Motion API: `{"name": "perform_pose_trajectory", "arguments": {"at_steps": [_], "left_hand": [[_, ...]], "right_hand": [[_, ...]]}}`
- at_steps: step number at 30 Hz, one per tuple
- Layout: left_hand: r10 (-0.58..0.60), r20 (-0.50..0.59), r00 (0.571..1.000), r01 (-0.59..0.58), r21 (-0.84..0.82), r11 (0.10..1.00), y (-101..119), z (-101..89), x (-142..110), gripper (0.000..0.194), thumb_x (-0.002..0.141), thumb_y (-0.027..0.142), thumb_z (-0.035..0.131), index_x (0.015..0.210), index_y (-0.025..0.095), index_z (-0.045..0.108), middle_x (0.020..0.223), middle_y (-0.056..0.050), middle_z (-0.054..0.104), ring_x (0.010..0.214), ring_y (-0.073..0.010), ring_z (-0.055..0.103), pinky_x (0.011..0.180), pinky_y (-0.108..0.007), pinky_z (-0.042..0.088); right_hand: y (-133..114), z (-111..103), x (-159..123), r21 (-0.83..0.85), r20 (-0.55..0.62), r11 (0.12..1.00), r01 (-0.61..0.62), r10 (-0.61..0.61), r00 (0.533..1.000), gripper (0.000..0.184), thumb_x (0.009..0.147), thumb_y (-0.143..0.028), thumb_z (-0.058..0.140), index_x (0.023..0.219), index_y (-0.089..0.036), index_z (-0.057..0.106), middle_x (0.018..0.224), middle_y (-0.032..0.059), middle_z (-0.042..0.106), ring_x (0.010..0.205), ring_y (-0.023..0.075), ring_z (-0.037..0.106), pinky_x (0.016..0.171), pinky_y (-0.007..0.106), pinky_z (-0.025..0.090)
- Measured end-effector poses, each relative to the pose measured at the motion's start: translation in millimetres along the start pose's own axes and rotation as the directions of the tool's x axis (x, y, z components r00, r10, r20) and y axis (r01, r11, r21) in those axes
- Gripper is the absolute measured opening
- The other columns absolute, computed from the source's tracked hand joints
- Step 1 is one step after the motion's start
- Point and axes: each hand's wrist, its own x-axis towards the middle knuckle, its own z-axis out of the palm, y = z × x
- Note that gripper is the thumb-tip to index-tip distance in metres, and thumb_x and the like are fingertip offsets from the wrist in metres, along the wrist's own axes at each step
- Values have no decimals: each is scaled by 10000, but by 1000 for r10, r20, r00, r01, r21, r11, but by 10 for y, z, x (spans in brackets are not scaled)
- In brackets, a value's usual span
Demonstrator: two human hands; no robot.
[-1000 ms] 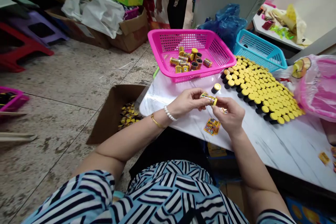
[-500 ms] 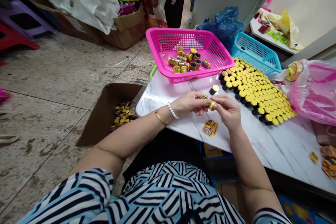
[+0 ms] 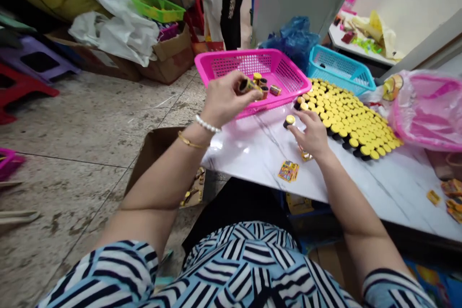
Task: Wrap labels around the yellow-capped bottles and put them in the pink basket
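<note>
Over the near side of the pink basket [image 3: 252, 110], my left hand [image 3: 225, 98] holds a small yellow-labelled canister [image 3: 246, 85] between thumb and fingers, its dark end showing. My right hand [image 3: 312, 137] is low over the table, thumb and forefinger apart beside a black canister with a yellow lid [image 3: 289, 121]; I cannot tell whether they touch it. Under that palm shows an orange printed label [image 3: 305, 155], held or lying there, I cannot tell which. A small pile of yellow-orange stickers [image 3: 288, 171] lies near the table edge.
Many yellow-lidded black canisters [image 3: 348, 115] stand packed together on the right. Behind them are a blue basket [image 3: 342, 74] and a pink plastic-lined basket [image 3: 426, 110]. A cardboard box [image 3: 151, 149] stands on the floor at left. Farther back, a person [image 3: 231, 5] stands.
My hands have parted. The left has carried the labelled canister up and left to the pink basket; the right has opened and moved toward the lone canister. The view has shifted slightly.
</note>
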Motion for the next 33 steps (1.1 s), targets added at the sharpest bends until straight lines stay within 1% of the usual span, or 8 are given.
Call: {"name": "perform_pose_trajectory", "arguments": {"at_steps": [3, 6, 9, 13, 18, 23, 29, 33], "left_hand": [[85, -10, 996, -76, 342, 937, -74, 68, 40, 357, 763, 311, 905, 999, 129, 708, 840, -25, 656, 893, -198, 606, 915, -392, 495], [247, -14, 969, -230, 317, 920, -80, 385, -480, 316, 869, 326, 822, 1110, 159, 705, 1071, -95, 690, 1082, -274, 602, 1018, -468, 477], [377, 307, 874, -436, 153, 887, -27, 760, -1190, 151, 938, 315, 746, 1010, 183, 752, 982, -85, 698, 956, -242, 623, 911, -403, 514], [266, 530, 805, -415, 184, 891, 0, 1072, -1636, 140, 981, 202, 654, 887, 167, 751, 868, -91, 685, 849, -225, 609, 816, -360, 503], [221, 581, 784, -458, 300, 837, -38, 1141, -1577, 164, 1000, 190, 587, 913, 125, 709, 933, -131, 687, 874, -249, 633, 819, -381, 518], [227, 376, 898, -312, 183, 932, 20, 1001, -1470, 129, 990, 209, 622, 878, 175, 676, 891, -76, 674, 834, -202, 630, 783, -331, 516], [299, 189, 935, -317, 70, 946, 184, 943, -1328, 130, 986, 222, 633, 875, 190, 694, 862, -62, 675, 850, -201, 635, 803, -333, 518], [295, 120, 948, -292, -42, 956, 290, 944, -1368, 104, 983, 252, 651, 945, 187, 723, 904, -66, 693, 834, -184, 630, 820, -326, 527]], "right_hand": [[36, 126, 148, -142, 168, 990, 15, 9, 986, 361, 887, -258, 697, 1246, -236, 735, 1251, 115, 708, 1103, 283, 688, 966, 438, 582], [46, 218, 179, -166, 204, 986, -21, 55, 978, 333, 911, -181, 607, 1222, -202, 723, 1218, 120, 709, 998, 259, 700, 939, 413, 574], [59, 236, 133, -139, 186, 989, -47, 73, 980, 358, 910, -195, 616, 1257, -200, 707, 1259, 124, 685, 968, 252, 701, 938, 407, 576], [84, 162, 32, -61, 104, 997, -56, 62, 993, 476, 897, -254, 676, 1371, -206, 665, 1339, 132, 631, 1056, 270, 697, 944, 411, 596], [-132, -219, -275, 26, -132, 999, 22, -18, 991, 262, 949, -314, 671, 1185, -245, 759, 1269, 117, 691, 1143, 282, 688, 995, 453, 599], [-456, -649, -850, 169, -334, 977, -132, 183, 924, 188, 975, -374, 677, 1010, -246, 810, 1016, 73, 784, 890, 215, 722, 700, 345, 580], [-507, -462, -1033, 507, 175, 709, -490, 472, 864, 379, 908, -552, 722, 831, -194, 819, 714, 15, 756, 592, 124, 608, 577, 273, 503], [-527, -241, -871, 636, 153, 613, -468, 494, 856, 353, 864, -531, 779, 801, -184, 791, 674, -1, 712, 559, 99, 553, 534, 244, 458]]}}
